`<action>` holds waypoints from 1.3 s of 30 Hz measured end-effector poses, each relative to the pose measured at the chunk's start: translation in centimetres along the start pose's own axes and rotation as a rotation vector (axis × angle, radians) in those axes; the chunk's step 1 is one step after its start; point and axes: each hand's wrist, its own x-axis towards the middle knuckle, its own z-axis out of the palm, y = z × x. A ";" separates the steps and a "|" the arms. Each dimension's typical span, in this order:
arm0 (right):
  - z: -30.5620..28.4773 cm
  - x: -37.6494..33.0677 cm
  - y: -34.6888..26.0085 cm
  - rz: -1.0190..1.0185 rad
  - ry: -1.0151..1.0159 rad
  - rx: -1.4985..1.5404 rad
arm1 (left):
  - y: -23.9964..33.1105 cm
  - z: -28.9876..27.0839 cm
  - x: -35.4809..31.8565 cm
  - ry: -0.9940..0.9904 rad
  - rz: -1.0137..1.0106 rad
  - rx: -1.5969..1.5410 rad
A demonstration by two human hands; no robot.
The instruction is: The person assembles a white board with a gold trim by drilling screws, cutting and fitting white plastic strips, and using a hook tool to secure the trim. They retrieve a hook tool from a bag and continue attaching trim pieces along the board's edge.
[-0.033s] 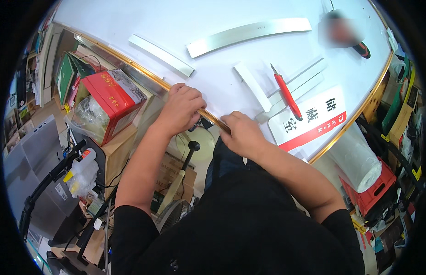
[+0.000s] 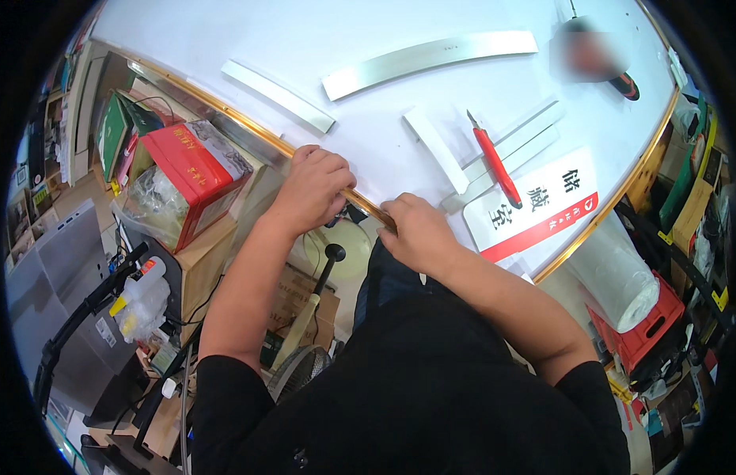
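Gold edge trim (image 2: 225,113) ran along the near rim of the big white table (image 2: 249,39), its long axis slanting from far left to near right, and both hands sat on it at the near edge. Between them a short bare stretch of the strip showed. On the tabletop beyond lay a long curved metal strip (image 2: 428,60), a shorter flat metal strip (image 2: 278,96) to its left, and a white sign with a red band (image 2: 533,210) to the right, close to the right hand. A red-handled craft knife (image 2: 495,164) lay just far of that sign, across some pale strips (image 2: 517,142). A red box (image 2: 191,172) sat on clutter left of the table.

Left hand (image 2: 312,188) curled over the trim from above, fingers closed down on it. Right hand (image 2: 415,235) pressed on the same strip further right, fingers bent over the edge; whether they pinched it or only pushed could not be told
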 end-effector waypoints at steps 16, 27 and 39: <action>-2.2 -3.2 -0.3 0.170 -0.174 -0.099 | 1.2 -0.1 0.4 -0.007 -0.097 0.125; -3.7 -5.5 2.7 0.329 -0.126 0.360 | 2.3 -0.1 1.6 -0.161 -0.050 0.108; -3.2 -7.5 3.9 0.154 -0.105 0.026 | 6.2 1.8 2.2 -0.194 0.043 0.112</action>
